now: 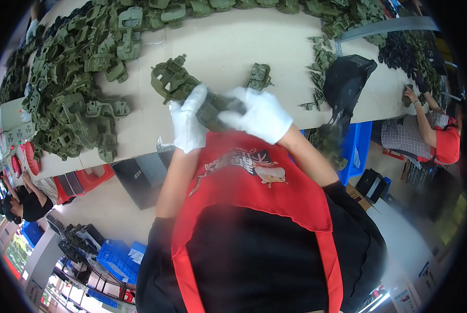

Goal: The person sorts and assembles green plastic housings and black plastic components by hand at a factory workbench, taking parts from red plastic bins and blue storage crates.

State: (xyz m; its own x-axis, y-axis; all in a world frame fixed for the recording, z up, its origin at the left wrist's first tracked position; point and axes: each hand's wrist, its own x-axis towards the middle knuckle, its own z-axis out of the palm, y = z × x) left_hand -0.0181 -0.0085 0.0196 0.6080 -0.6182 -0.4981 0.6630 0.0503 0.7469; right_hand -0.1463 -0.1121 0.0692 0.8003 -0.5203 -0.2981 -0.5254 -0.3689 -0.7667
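Observation:
In white gloves, both my hands are at an olive-green plastic toy vehicle body just above the table's near edge. My left hand grips its near side, thumb along the top. My right hand is closed at its right end, the fingertips slightly blurred against the plastic; whether a small part sits between them cannot be made out. Beyond my right hand, a smaller olive-green plastic part lies by itself on the table.
A big heap of green plastic bodies covers the table's left, with more along the far edge. To the right are a row of small green parts, a black plastic bag and a blue bin. Co-workers sit at both sides.

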